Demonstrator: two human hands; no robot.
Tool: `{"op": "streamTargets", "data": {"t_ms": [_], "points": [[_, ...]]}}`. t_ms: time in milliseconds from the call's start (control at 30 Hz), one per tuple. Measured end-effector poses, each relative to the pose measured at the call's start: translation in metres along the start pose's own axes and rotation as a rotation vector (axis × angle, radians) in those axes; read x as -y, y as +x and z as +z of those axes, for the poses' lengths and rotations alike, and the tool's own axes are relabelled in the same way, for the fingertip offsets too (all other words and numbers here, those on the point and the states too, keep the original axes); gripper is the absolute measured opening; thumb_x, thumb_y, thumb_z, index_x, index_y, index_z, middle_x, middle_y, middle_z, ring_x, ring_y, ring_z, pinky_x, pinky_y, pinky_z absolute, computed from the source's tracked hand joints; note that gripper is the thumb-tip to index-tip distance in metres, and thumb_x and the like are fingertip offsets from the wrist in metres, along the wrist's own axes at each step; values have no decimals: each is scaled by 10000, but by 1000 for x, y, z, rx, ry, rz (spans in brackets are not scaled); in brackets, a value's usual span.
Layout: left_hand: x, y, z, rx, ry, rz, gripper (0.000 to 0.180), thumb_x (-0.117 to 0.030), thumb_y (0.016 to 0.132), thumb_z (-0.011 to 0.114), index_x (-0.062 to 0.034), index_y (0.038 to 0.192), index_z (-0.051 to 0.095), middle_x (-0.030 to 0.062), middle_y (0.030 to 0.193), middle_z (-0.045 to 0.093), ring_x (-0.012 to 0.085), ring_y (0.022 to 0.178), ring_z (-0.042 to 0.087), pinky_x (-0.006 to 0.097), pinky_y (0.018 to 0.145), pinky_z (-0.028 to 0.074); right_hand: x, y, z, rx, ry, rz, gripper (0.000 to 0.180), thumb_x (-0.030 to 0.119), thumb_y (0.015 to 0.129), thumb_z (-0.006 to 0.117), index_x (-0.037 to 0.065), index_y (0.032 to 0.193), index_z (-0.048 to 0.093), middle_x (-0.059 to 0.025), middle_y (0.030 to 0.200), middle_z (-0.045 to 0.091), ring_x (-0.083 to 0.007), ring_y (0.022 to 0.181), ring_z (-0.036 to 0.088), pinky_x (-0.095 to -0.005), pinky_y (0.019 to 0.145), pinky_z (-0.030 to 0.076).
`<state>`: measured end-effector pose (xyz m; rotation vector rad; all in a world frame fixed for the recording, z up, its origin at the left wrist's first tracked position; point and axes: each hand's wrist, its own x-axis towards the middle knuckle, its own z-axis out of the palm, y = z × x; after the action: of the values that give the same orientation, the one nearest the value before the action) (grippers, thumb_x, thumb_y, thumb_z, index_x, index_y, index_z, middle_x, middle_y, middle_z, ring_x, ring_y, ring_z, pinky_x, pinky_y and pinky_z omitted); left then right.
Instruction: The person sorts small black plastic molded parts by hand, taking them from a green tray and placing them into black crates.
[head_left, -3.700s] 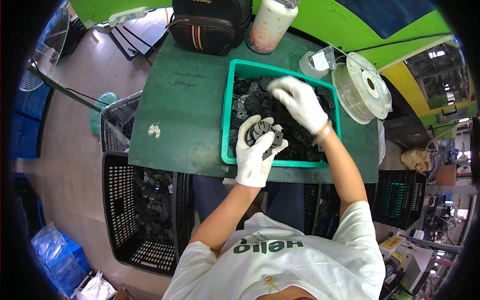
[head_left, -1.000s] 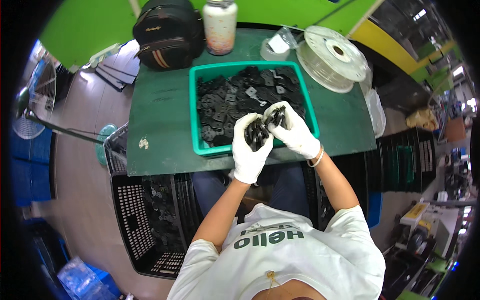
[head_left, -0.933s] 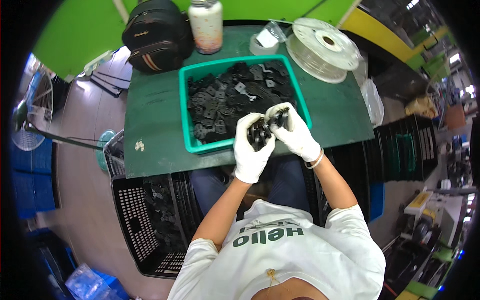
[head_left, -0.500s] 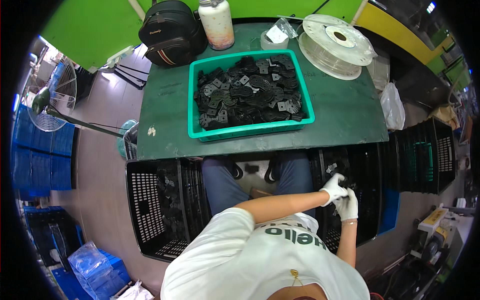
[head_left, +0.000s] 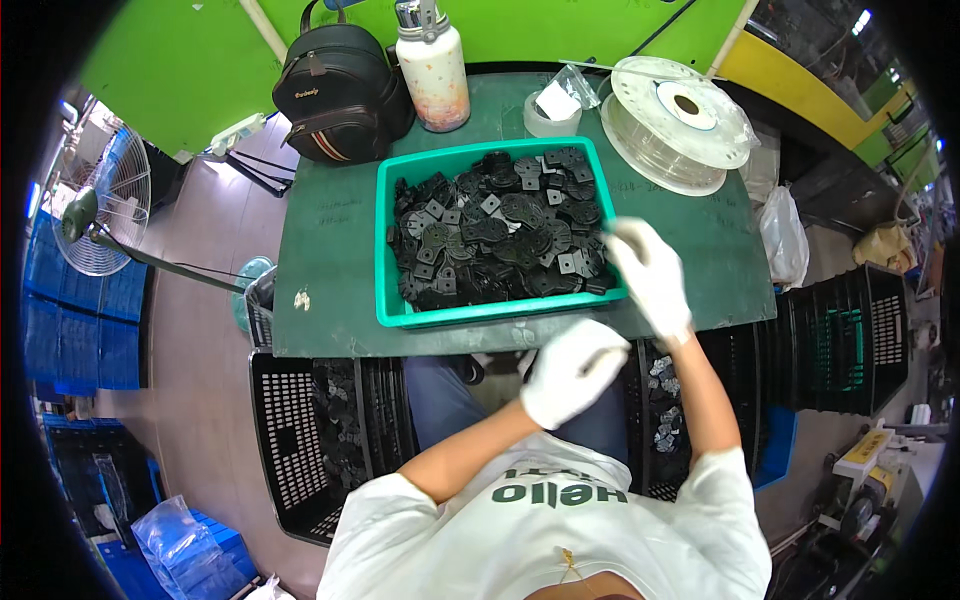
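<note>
Green panels back your dark green table in the head view, with a black backpack, a speckled bottle and a clear spool along its far side. Front and centre, your teal tray is heaped with flat black parts. Your right hand, gloved and blurred, is at the tray's right rim, its grip impossible to tell. Your gloved left hand curls over your lap, near the table edge; whether it holds anything, I can't tell. A black crate sits lower left.
</note>
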<state>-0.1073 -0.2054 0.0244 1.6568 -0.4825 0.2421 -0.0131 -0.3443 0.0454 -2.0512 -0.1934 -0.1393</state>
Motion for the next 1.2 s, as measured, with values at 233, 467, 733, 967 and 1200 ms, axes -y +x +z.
{"op": "streamTargets", "data": {"t_ms": [233,467,733,967,1200], "points": [[46,20,-109,-442,74,-212,123,24,851,546,-12,965,578,31,838,573,77,732,541,210,655,442,-5,131,103,212,-821,-177,242,277,819,549,93,976,552,-169,853,634,-340,824,617,-442,721,490],[62,18,-125,-353,-286,-450,255,-74,884,550,-17,1131,519,98,1040,594,121,836,577,223,731,468,-22,126,104,22,-543,-317,203,191,788,577,71,946,532,-178,810,593,-353,732,600,-449,655,477],[70,32,-121,-726,-1175,-471,438,-99,882,496,17,1277,347,229,1290,441,341,1161,472,499,972,399,58,34,128,491,-113,-451,165,189,846,540,57,938,574,-126,874,595,-305,804,595,-360,717,488],[57,24,-125,-969,-1097,-431,303,-108,883,540,-9,1160,467,155,1044,547,232,883,550,345,714,477,31,120,173,458,-451,-556,322,214,807,575,78,1098,551,-132,1037,593,-324,988,549,-413,851,447],[52,26,-125,-963,-1071,-455,213,-103,871,571,-44,1068,512,65,878,539,144,754,500,280,637,426,31,116,168,478,-483,-563,209,201,782,619,92,943,543,-102,907,568,-298,863,562,-389,753,467]]}}
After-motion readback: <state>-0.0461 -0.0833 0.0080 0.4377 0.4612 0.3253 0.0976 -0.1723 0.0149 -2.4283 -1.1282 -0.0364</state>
